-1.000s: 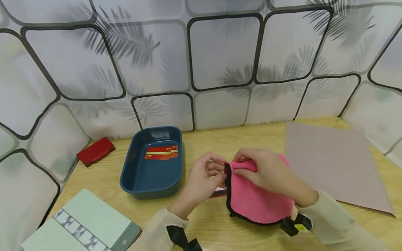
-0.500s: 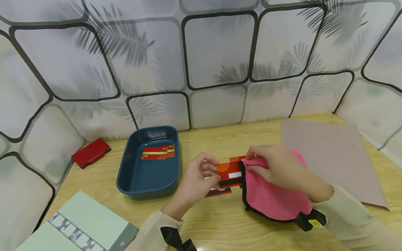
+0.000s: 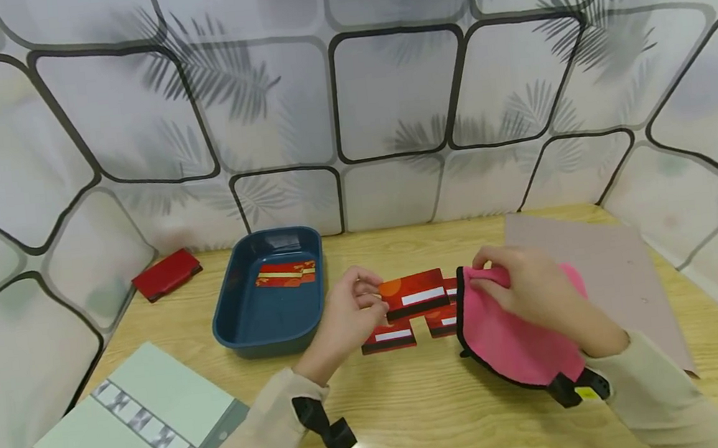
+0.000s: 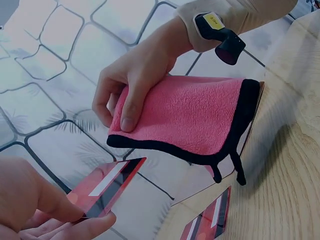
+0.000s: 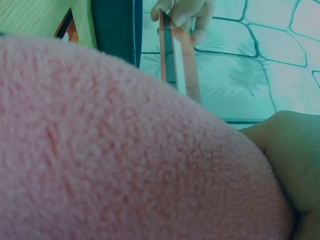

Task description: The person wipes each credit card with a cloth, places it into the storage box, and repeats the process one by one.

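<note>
My left hand point(image 3: 345, 319) pinches a red bank card point(image 3: 414, 291) by its left end, held over the table. The card has a white strip and a dark stripe; in the left wrist view it tilts between thumb and fingers. My right hand point(image 3: 524, 294) grips the bunched top of a pink cloth point(image 3: 520, 345) with black edging, which hangs down to the right of the cards. Under the held card lie other red cards, one at the lower left point(image 3: 388, 337) and one beside the cloth point(image 3: 442, 320). The cloth fills most of the right wrist view.
A blue basin point(image 3: 272, 337) with red and gold cards point(image 3: 285, 274) in it stands left of my hands. Farther left are a red wallet point(image 3: 167, 274) and a pale green folder point(image 3: 138, 425). A greyish-pink board point(image 3: 598, 280) lies at the right, against a patterned curtain backdrop point(image 3: 395, 98).
The right hand has drawn the cloth to the right, off the cards, which now show. The card in the left hand has come out from behind the cloth's edge.
</note>
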Available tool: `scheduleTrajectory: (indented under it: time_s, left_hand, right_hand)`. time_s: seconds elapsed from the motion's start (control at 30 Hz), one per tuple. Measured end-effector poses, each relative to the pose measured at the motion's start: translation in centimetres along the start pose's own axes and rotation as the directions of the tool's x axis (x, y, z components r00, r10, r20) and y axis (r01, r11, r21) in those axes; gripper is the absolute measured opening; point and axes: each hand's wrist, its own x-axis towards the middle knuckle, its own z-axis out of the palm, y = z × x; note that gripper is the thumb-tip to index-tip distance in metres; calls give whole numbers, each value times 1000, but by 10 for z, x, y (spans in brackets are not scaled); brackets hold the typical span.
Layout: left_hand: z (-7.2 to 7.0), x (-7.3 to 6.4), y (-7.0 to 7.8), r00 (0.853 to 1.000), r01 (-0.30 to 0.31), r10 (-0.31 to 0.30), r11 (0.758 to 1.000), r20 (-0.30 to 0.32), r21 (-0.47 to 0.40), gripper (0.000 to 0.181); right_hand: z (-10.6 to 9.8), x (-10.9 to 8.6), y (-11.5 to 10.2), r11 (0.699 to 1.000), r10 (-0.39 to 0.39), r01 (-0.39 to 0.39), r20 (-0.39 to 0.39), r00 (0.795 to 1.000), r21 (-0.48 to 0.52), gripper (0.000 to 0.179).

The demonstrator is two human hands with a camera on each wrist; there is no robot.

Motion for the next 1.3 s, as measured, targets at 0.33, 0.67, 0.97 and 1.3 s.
scheduleTrajectory:
  time_s: [0.33,0.67,0.97,1.3]
  left_hand:
    - [4,3,-3,997,-9,11,1000,-81,22,28]
    - [9,-1,-6,999,-17,12,994,-46,-112,31]
    - [11,-3,-6,999,11,-18,983,-33,-184,34]
    - [8,-5,-6,998,-38,32,991,-49,-126,34]
  right_hand:
    - [6,1,-13,989,-132,132,-6,991,67,14]
    - [25,14,-38,972,-159,150,38,987,180,11]
    - [33,23,-45,959,-184,182,-12,983,218,13]
    - [38,22,-40,962,-181,185,-40,983,202,16]
